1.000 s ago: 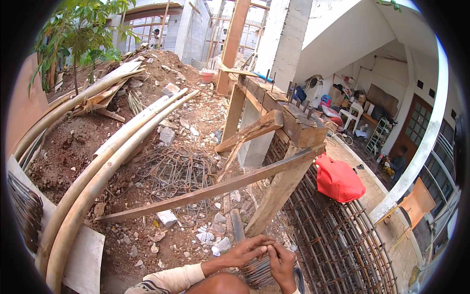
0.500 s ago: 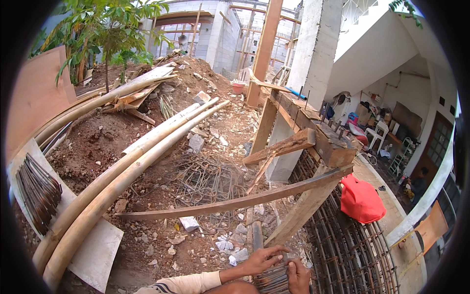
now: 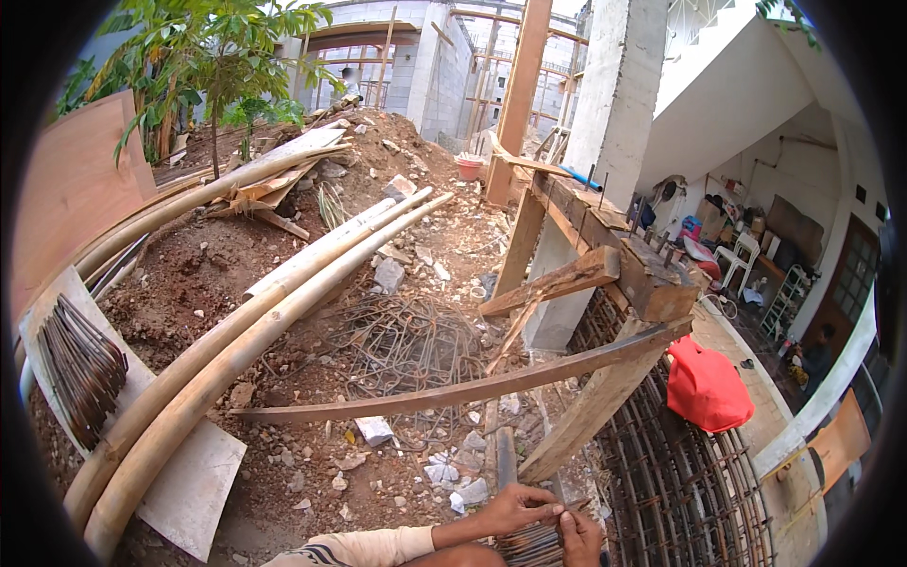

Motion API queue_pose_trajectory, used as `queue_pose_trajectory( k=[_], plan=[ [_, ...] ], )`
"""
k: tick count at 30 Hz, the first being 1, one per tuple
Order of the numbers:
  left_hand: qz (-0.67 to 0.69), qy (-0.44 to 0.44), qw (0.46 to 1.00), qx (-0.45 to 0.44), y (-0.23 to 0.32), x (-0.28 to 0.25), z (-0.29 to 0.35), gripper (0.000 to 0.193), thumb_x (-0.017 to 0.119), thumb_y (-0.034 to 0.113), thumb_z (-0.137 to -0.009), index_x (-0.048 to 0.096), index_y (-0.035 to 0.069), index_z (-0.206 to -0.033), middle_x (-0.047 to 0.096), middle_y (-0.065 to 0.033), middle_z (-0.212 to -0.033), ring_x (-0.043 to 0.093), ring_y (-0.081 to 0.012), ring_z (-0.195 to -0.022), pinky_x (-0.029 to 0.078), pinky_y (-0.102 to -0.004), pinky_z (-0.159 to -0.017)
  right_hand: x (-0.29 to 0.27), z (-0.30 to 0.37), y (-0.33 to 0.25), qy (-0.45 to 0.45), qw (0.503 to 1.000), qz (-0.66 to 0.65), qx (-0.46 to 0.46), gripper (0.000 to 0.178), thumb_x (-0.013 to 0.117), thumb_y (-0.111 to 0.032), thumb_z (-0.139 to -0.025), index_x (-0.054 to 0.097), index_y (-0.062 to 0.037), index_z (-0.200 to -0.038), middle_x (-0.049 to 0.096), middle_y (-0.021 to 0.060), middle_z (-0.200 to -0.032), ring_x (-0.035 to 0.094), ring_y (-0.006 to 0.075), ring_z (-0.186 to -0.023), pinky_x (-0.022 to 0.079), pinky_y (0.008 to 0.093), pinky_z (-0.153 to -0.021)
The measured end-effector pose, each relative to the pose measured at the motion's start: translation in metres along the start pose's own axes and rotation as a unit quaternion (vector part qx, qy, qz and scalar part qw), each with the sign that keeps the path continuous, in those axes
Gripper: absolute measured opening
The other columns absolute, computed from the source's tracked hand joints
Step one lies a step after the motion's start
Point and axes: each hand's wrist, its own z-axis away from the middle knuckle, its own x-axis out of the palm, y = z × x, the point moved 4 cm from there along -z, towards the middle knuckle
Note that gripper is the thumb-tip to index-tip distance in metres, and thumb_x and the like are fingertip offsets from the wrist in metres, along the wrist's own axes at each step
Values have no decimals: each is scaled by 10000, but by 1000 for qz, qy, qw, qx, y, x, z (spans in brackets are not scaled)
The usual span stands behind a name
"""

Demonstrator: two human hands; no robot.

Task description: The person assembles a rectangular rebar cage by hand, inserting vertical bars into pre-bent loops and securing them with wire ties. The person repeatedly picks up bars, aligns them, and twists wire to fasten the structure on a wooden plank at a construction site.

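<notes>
Low in the view, my left hand point(image 3: 515, 508) reaches in from the left with its fingers bent and drawn together. My right hand point(image 3: 579, 539) is curled just beside it, thumb up, and the fingertips of both hands meet. Whatever they pinch is too small to make out. Beneath them lies a bundle of thin steel rods point(image 3: 529, 548), partly covered by my hands. Right of my hands stretches a long rebar cage point(image 3: 675, 482) of rusty bars.
A wooden workbench point(image 3: 619, 246) with upright pins stands ahead, a slanting plank point(image 3: 453, 389) running from it. A red bag point(image 3: 707, 386) rests on the cage. Tangled wire stirrups point(image 3: 406, 345) lie on rubble. Long bamboo poles point(image 3: 255, 331) and bundled bent bars point(image 3: 80, 373) are left.
My left fingers, spread a little before, have closed in toward my right fingertips. The whole view has shifted slightly, so the surroundings sit a bit farther right.
</notes>
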Motion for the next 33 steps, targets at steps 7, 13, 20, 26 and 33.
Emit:
queue_pose_trajectory(
  k=[7, 13, 20, 26, 33],
  plan=[
    [50, -69, 995, 55, 13, -1, 3, 242, 726, 210, -981, 764, -6, -1082, 757, -25, -925, 635, -72, -859, 517, -272, -748, 5, 15, 28, -165, 837, -476, 212, 483, 570, -442, -1045, 650, -5, -1235, 606, 10, -785, 433, 103, -638, 348, 251, -594],
    [-14, -51, 980, 193, 26, 5, 6, 169, 736, 167, -963, 771, 10, -1016, 725, -51, -824, 643, -110, -753, 486, -304, -663, -1, 21, 48, -167, 881, -397, 194, 545, 611, -499, -1011, 641, -1, -1229, 560, 11, -749, 416, 95, -583, 344, 235, -538],
    [-90, -22, 962, 257, 40, 3, 8, 191, 754, 124, -924, 777, 30, -1088, 704, -112, -824, 679, -230, -731, 510, -353, -662, -5, 15, 26, -155, 890, -396, 166, 523, 691, -403, -986, 625, 25, -1278, 559, 1, -756, 401, 77, -574, 338, 223, -506],
    [-135, -19, 956, 259, 52, 2, 15, 238, 735, 127, -938, 758, 48, -1161, 702, -119, -859, 670, -266, -715, 513, -377, -645, -9, 9, -10, -153, 860, -450, 185, 419, 662, -258, -984, 616, 28, -1285, 591, 19, -866, 393, 62, -569, 326, 208, -502],
    [-154, 38, 954, 253, 48, 4, 17, 193, 645, 160, -1006, 677, 32, -1147, 704, -144, -831, 707, -318, -736, 526, -386, -646, -6, 12, -19, -170, 835, -469, 232, 495, 670, -337, -962, 593, 5, -1311, 561, 6, -911, 464, 91, -715, 375, 231, -592]
  ],
)
